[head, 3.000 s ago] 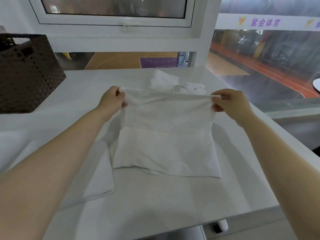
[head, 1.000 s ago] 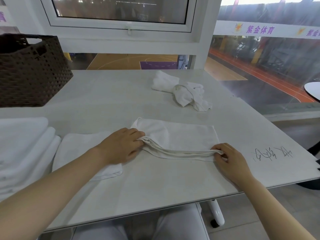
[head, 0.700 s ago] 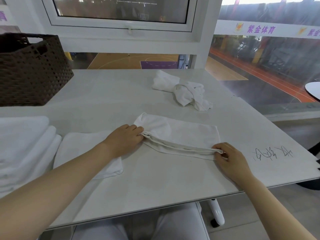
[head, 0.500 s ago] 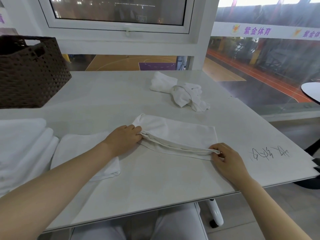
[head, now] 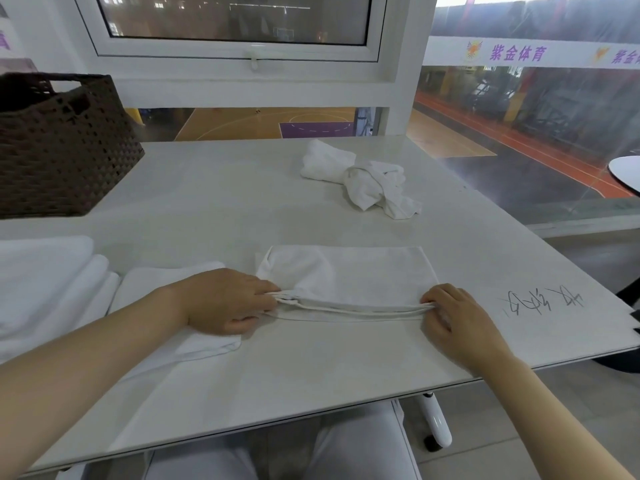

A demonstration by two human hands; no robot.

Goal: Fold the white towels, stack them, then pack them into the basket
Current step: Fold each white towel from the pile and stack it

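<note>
A white towel [head: 349, 277] lies folded into a flat band in the middle of the table. My left hand [head: 225, 301] pinches its near left corner, and my right hand [head: 450, 315] pinches its near right corner, both low on the tabletop. Beside my left hand lies a folded white towel [head: 162, 289], partly under my wrist. A stack of folded towels [head: 48, 282] sits at the left edge. Further back, a crumpled white towel [head: 363, 178] lies unfolded. The dark woven basket [head: 59, 147] stands at the back left.
The white table [head: 311, 375] has its front edge close to my legs and its right edge near the black scribble [head: 543, 303]. A window frame and glass wall stand behind the table. A round white tabletop [head: 627, 171] shows at the far right.
Three seconds ago I held the towel up by its top corners. Since then it has been folded down flat, and my hands have stayed at its near corners, drawing them slightly toward me.
</note>
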